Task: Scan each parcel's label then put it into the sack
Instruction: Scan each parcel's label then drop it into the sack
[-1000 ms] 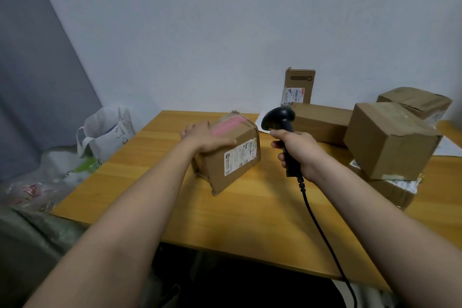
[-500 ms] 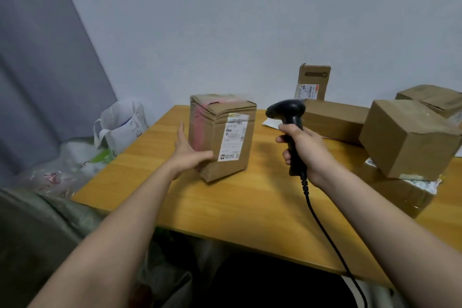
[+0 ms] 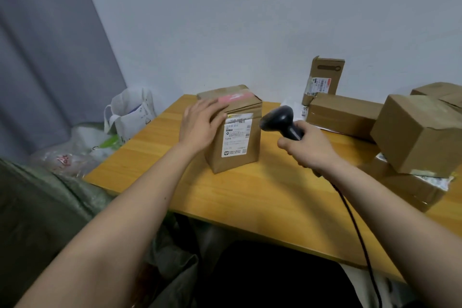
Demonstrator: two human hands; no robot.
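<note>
A tall brown parcel (image 3: 240, 157) with pink tape on top stands upright on the wooden table (image 3: 250, 195), its white label (image 3: 236, 136) facing me. My left hand (image 3: 200, 125) holds its upper left corner, fingers over the top edge and thumb on the front beside the label. To the right of the parcel my right hand (image 3: 308, 149) grips a black corded scanner (image 3: 278, 119), its head pointing left, close to the label. The grey-green sack (image 3: 50, 210) lies below the table's left edge.
Several more cardboard parcels (image 3: 420, 132) are stacked at the table's right and back, one standing against the wall (image 3: 323, 77). A white bag (image 3: 130, 115) and clear plastic wrap (image 3: 70, 155) sit on the floor at the left. The scanner cable (image 3: 357, 227) trails toward me.
The parcel went from tilted under my left hand to standing upright with its label toward me. My left hand slid from its side up to the top corner. The scanner swung toward the label.
</note>
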